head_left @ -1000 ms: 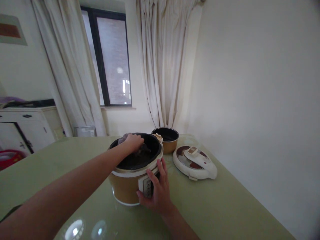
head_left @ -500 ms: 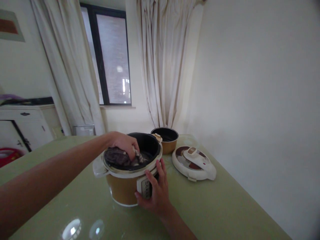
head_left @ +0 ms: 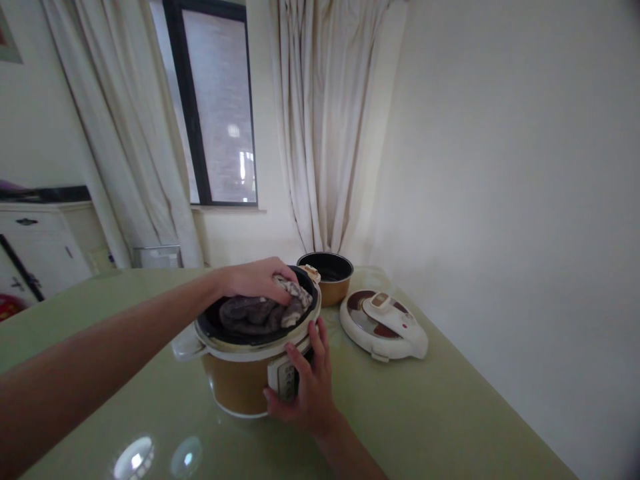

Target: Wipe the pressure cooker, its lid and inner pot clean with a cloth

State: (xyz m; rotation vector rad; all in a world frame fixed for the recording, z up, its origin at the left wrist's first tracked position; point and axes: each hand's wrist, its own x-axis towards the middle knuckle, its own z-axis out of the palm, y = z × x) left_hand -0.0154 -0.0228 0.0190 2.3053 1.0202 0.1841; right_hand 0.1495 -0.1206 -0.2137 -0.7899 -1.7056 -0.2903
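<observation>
An electric pressure cooker [head_left: 233, 380] with a gold body and a white rim stands lidless on the table. My left hand [head_left: 263, 280] is closed on a bunched dark grey and patterned cloth [head_left: 253, 313], reaching over the cooker's black interior. Part of the cloth lies against the inner wall near the right side. My right hand [head_left: 307, 383] steadies the cooker at its front right, fingers up at the rim and thumb beside the control panel [head_left: 281, 381]. Much of the cooker's inside is hidden by my left hand and the cloth.
Behind the cooker is a gold pot [head_left: 335, 292] with a black inside. The white and brown cooker lid [head_left: 385, 325] lies to the right on the green table [head_left: 415, 413]. A wall borders the table's right side; curtains [head_left: 325, 133] and a window [head_left: 220, 107] are beyond.
My left hand has moved the cloth up and to the right inside the cooker, towards its right rim. My right hand keeps its hold. The view has shifted slightly.
</observation>
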